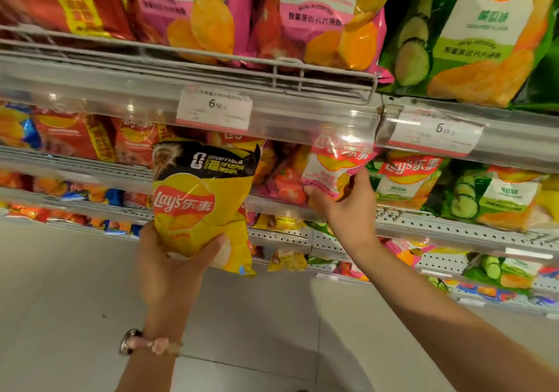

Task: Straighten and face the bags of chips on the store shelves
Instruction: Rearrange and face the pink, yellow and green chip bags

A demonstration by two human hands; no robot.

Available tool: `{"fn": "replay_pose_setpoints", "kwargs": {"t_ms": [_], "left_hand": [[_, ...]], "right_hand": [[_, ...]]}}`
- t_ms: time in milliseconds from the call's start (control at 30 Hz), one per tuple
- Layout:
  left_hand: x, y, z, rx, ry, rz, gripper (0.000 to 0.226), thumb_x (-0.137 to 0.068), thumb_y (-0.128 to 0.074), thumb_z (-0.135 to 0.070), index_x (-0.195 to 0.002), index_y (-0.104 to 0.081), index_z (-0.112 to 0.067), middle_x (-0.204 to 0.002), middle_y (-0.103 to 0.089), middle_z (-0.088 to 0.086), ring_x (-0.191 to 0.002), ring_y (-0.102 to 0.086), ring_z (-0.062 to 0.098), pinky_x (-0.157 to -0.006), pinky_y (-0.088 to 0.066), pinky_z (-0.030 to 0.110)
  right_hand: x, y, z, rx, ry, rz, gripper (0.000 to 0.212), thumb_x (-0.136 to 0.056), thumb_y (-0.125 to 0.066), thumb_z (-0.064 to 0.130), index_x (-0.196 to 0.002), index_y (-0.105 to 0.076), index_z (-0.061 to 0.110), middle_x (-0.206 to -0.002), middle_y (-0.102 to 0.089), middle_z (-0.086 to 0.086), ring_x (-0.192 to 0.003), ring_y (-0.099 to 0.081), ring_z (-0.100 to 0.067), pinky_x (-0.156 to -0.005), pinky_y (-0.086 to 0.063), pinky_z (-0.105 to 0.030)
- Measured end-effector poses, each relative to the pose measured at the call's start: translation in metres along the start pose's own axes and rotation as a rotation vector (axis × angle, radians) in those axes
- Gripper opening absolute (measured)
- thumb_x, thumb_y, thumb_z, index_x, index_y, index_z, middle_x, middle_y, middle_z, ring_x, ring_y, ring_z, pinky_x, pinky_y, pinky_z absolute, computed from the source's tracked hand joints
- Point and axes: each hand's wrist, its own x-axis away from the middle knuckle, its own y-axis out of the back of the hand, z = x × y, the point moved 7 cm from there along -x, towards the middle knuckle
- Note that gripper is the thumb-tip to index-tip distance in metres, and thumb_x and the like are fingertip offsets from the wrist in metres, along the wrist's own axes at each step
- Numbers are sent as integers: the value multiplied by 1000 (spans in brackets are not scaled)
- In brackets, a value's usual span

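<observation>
Left hand (172, 258) grips yellow bag (199, 207) by bottom, held off shelf, logo facing out; right hand (344, 207) pinches lower edge of pink bag (332, 170) on second shelf (423, 225); bags likely light, puffy, slick film, chips fragile: hold by seams, squeeze gently

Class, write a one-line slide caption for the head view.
Left hand holds a yellow Lay's bag while right hand grips a pink Lay's bag on the shelf.

Bright, warm light; glaring price rail (348, 125); blurred edges.
</observation>
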Motion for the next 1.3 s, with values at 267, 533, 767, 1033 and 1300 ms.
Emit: {"fn": "replay_pose_setpoints", "kwargs": {"t_ms": [267,533,767,1033,1300], "left_hand": [[4,2,0,12,-13,51,74,-55,-91,-15,-115,-49,-22,-104,-56,-5,-90,-54,18,-75,-42,30],[15,-10,-2,-31,-31,58,76,-54,-92,-22,-111,-43,-31,-99,-52,-10,-85,-51,15,-66,-39,23],[28,-45,-16,-8,-45,126,81,-51,-93,-28,-111,-39,-36,-107,-51,-11,-97,-50,16,-80,-40,31],[66,-97,-44,-43,-65,257,93,-40,-87,-56,-116,-33,-51,-121,-51,-14,-116,-52,18,-97,-45,42],[131,-173,-86,-64,-250,358,75,-53,-81,-31,-114,-51,0,-109,-60,19,-104,-57,38,-86,-47,53]], "right_hand": [[-27,-37,-18,248,0,-55,61,-72,-81,21,-122,-50,8,-118,-58,-9,-112,-54,-26,-97,-44,-43],[-42,-48,-34,364,-69,123,72,-65,-86,31,-123,-48,10,-120,-56,-8,-112,-55,-27,-93,-47,-41],[-36,-32,-24,299,-64,310,60,-75,-78,18,-128,-50,10,-125,-54,-8,-118,-51,-24,-100,-42,-32],[39,45,-1,-198,-164,199,38,-90,-57,29,-125,-50,18,-118,-60,-1,-104,-59,-5,-86,-48,-18],[66,104,-27,-138,-179,-54,91,-51,-90,33,-128,-42,17,-120,-57,3,-115,-54,-7,-91,-49,-30]]}}
